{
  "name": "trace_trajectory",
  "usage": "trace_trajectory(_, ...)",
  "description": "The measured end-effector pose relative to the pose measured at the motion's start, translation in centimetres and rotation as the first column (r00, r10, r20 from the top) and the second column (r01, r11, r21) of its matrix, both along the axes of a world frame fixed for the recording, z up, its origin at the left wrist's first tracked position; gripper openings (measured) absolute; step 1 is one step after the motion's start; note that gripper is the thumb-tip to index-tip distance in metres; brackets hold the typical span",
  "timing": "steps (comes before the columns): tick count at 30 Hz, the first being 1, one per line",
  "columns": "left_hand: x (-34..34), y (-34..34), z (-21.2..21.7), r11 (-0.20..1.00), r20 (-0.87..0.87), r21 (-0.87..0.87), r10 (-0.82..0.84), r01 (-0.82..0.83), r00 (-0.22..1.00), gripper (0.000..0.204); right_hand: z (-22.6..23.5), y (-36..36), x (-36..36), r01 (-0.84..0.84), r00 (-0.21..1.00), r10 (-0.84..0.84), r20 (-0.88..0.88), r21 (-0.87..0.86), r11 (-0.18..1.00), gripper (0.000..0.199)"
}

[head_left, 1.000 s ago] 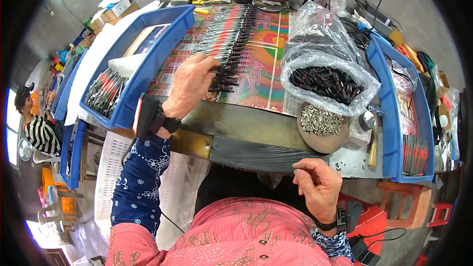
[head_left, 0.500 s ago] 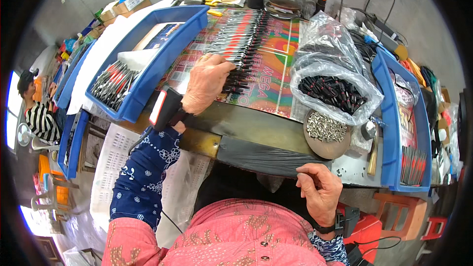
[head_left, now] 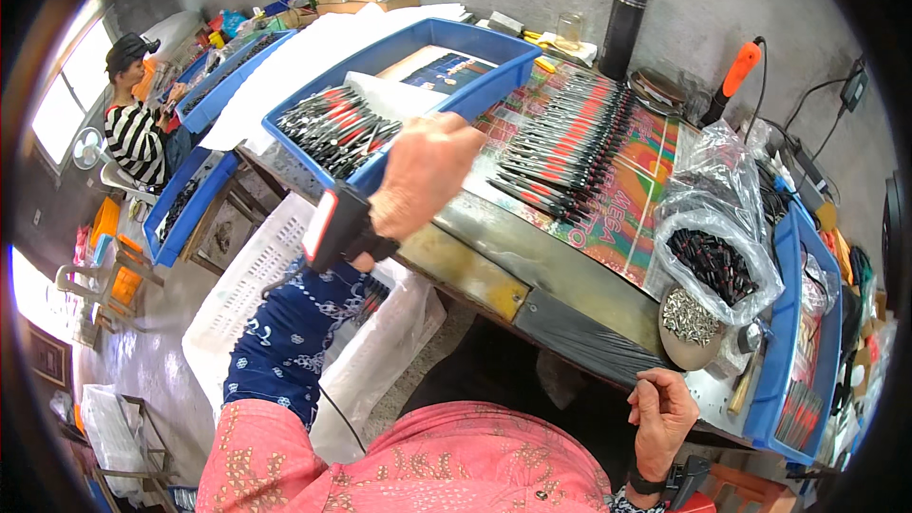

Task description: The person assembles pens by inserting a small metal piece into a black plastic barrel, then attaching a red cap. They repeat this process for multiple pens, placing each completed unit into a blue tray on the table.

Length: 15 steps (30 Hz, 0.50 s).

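Note:
My left hand (head_left: 429, 173) is raised beside the near right side of a blue tray (head_left: 494, 85), its back toward me and its fingers curled. Whatever those fingers hold, if anything, is hidden. In that tray lies a heap of slim pen-like pieces (head_left: 332, 128) in black, silver and red. To the right of the hand, a long row of similar pen-like pieces (head_left: 570, 142) lies on a colourful printed sheet (head_left: 619, 218). My right hand (head_left: 660, 418) rests by the table's front edge, thumb and fingers curled together. Nothing can be made out between them.
On the right are a plastic bag (head_left: 717, 261) of black and red parts, a bowl (head_left: 686, 347) of small metal tips and another blue tray (head_left: 774, 399). A black flask (head_left: 623, 30) stands at the back. A white crate (head_left: 275, 266) sits below left; a co-worker (head_left: 138, 128) sits beyond.
My left hand has left the row of pen-like pieces and moved toward the left tray. The view has swung left. My right hand keeps its curled shape near the table edge.

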<state>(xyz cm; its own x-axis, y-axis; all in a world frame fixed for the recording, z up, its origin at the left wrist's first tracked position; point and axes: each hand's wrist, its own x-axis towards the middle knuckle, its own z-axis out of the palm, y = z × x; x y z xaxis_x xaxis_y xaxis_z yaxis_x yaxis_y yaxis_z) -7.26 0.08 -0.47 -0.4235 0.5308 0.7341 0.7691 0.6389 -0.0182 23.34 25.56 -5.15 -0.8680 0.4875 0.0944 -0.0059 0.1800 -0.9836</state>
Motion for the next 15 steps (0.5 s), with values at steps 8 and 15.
trace_trajectory(8, -4.9, -8.8, 1.9, 0.883, 0.275, -0.076, 0.466, -0.464, 0.841, 0.015, 0.1, -0.1, -0.2, -0.003, 0.999, 0.002, 0.037, 0.044, 0.999, 0.007)
trace_trajectory(15, -7.5, -9.7, 0.8, 0.829, 0.367, -0.278, 0.559, -0.486, 0.744, 0.025, 0.9, -1.0, -0.5, 0.023, 0.997, -0.027, 0.071, 0.065, 0.998, 0.006)
